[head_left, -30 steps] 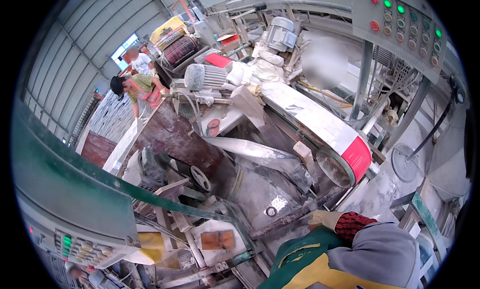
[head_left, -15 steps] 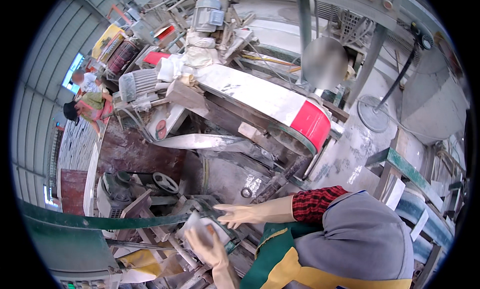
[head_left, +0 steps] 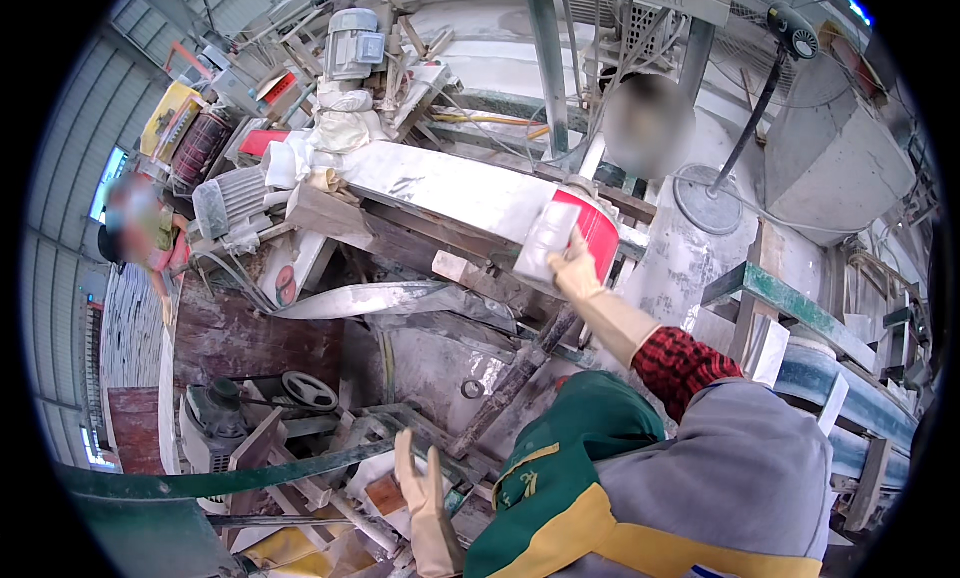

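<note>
My right hand, in a pale rubber glove over a red checked cuff, is raised and grips a white rectangular slab. It holds the slab against the red end of a long white machine guard. My left hand, also gloved, hangs low with its fingers apart and nothing in it. It is just above a small brown block among metal bars. A green and yellow apron covers my front.
An electric motor stands at the top of the dusty stone-cutting machine. A handwheel sits low on the left beside a dark red stone slab. A standing fan is to the right. One person stands far left, another behind the machine.
My right hand has risen from low by the machine base up to the red guard end, now with the white slab in it. My left hand stays low and open.
</note>
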Available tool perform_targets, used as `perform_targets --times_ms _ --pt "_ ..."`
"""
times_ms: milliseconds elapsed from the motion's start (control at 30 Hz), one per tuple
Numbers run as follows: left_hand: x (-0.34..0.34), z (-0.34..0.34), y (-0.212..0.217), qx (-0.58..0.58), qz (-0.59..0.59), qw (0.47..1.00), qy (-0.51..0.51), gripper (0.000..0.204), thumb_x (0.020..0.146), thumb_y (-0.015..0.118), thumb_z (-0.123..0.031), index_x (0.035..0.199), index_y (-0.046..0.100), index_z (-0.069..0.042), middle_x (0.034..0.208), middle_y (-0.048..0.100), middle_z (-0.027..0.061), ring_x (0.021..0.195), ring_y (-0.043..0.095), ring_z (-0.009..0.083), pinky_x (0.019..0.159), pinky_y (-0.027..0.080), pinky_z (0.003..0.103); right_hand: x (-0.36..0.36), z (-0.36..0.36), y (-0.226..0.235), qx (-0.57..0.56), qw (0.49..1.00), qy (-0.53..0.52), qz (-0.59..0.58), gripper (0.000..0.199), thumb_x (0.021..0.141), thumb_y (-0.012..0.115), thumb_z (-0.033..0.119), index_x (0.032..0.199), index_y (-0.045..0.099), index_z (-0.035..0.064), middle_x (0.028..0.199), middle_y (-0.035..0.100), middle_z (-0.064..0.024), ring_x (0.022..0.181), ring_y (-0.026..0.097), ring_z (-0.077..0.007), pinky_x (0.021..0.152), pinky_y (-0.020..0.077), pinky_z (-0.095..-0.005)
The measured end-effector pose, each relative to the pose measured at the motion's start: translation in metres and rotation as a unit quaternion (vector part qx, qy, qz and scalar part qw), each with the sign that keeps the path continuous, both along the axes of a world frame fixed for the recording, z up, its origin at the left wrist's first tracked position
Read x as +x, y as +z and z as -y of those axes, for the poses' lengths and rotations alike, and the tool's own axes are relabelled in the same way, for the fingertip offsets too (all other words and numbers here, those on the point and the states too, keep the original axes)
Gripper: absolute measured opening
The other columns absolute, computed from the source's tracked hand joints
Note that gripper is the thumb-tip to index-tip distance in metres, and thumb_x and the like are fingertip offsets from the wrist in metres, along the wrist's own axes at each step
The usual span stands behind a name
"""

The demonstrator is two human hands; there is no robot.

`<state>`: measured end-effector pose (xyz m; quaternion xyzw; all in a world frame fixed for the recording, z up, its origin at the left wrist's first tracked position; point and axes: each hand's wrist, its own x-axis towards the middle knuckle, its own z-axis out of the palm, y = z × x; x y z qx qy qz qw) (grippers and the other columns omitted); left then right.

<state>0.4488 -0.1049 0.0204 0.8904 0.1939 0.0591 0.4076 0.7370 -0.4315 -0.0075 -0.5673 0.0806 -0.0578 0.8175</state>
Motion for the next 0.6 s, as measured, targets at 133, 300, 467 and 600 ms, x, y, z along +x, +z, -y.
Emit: perform_targets --times_ms 133,300,467,600 --pt "-0.062 -0.031 -0.011 -0.161 -0.085 0.97 0.163 0.054 0.092 0.059 -0.011 0.142 0.039 -0.006 0.143 0.042 0.0144 0.129 0.043 0.0239 0.104 0.038 0.033 0.037 0.028 -0.035 -0.132 0.983 -0.043 -0.12 0.077 0.08 0.058 0.002 0.148 0.021 -0.0021 0.123 0.059 -0.0191 0.107 0.061 -0.0234 0.089 0.0485 -0.0289" --pt "-0.13 -0.028 0.004 -0.03 -0.031 0.99 0.133 0.05 0.096 0.056 -0.019 0.141 0.04 -0.006 0.141 0.043 0.0136 0.123 0.048 0.0244 0.101 0.04 0.036 0.064 0.037 -0.087 -0.174 0.978 -0.071 -0.089 0.078 0.08 0.059 0.006 0.147 0.019 -0.0063 0.131 0.054 -0.0216 0.117 0.057 -0.026 0.097 0.0437 -0.0287" --pt "-0.158 0.001 0.034 -0.121 -0.018 0.962 0.245 0.04 0.093 0.058 -0.016 0.129 0.051 0.0 0.129 0.053 0.0184 0.108 0.055 0.0264 0.092 0.045 0.034 0.069 0.044 -0.118 -0.464 0.885 -0.017 0.039 0.079 0.085 0.058 0.023 0.148 0.016 -0.002 0.095 0.063 -0.0179 0.073 0.063 -0.0269 0.066 0.0497 -0.0355" --pt "-0.136 0.022 0.082 -0.052 -0.087 0.976 0.191 0.039 0.095 0.055 -0.022 0.127 0.054 0.001 0.125 0.056 0.0205 0.106 0.057 0.0276 0.089 0.048 0.034 0.078 0.091 -0.165 -0.523 0.826 0.097 0.185 0.084 0.088 0.056 0.033 0.149 0.008 0.0007 0.066 0.064 -0.013 0.048 0.061 -0.0258 0.044 0.0486 -0.0378"
